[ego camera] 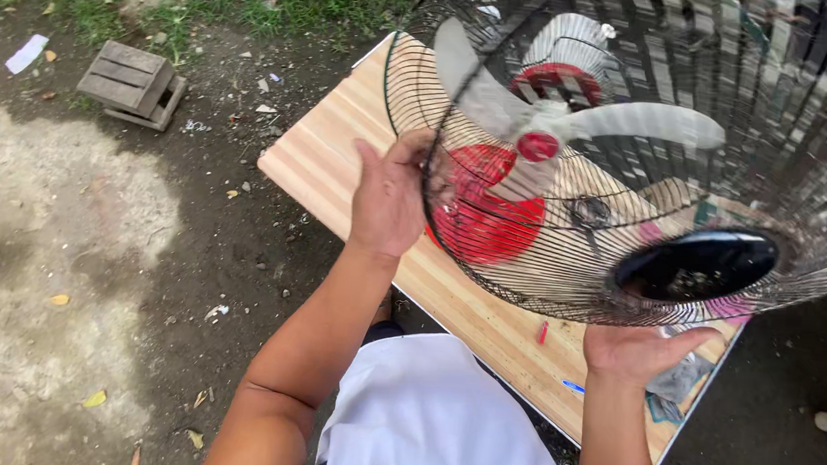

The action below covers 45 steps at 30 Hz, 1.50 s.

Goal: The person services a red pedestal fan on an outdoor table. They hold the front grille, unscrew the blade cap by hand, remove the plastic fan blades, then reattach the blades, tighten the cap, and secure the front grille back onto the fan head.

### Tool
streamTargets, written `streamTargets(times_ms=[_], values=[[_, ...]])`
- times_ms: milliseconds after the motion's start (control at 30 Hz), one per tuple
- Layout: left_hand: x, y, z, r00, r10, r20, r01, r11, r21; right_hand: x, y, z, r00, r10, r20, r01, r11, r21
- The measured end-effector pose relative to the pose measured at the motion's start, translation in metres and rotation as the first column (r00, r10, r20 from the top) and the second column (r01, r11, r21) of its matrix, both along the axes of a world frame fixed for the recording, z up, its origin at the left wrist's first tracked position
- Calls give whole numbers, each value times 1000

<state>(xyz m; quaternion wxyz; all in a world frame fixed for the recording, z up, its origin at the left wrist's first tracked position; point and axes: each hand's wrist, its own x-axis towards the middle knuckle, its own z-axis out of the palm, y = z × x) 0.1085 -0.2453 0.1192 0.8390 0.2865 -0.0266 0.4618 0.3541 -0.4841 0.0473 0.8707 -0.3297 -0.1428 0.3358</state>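
Wooden table (342, 163); red marker (542, 333), blue pen (572, 387)

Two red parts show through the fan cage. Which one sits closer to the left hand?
The big red motor housing behind the blades, just right of the left hand gripping the cage rim. The small red hub cap sits farther right, at the blade centre.

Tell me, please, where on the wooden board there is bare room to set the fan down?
The wooden board's far-left end, between its dirt-side edge and the fan guard, lies bare. A bare strip also runs along the near edge between the left hand and right hand, broken only by a small red piece. Under the guard it is crowded.
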Motion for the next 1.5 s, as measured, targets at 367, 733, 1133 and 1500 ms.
streamTargets(times_ms=[367, 733, 1133, 1500], values=[[69, -88, -39, 880, 100, -464, 78, 934, 349, -28, -38, -24, 978, -185, -97, 185, 983, -6], [42, -57, -14, 662, 420, -621, -17, 836, 548, -42, -58, -127, 894, -134, -428, -107, 863, -494], [-15, -8, 83, 575, 605, -550, 285, 483, 828, 38, -85, -86, 795, -324, 513, 531, 781, -329], [0, 9, 89, 559, 513, -652, 304, 604, 736, 46, -53, -60, 953, -204, 224, 224, 972, -69]])
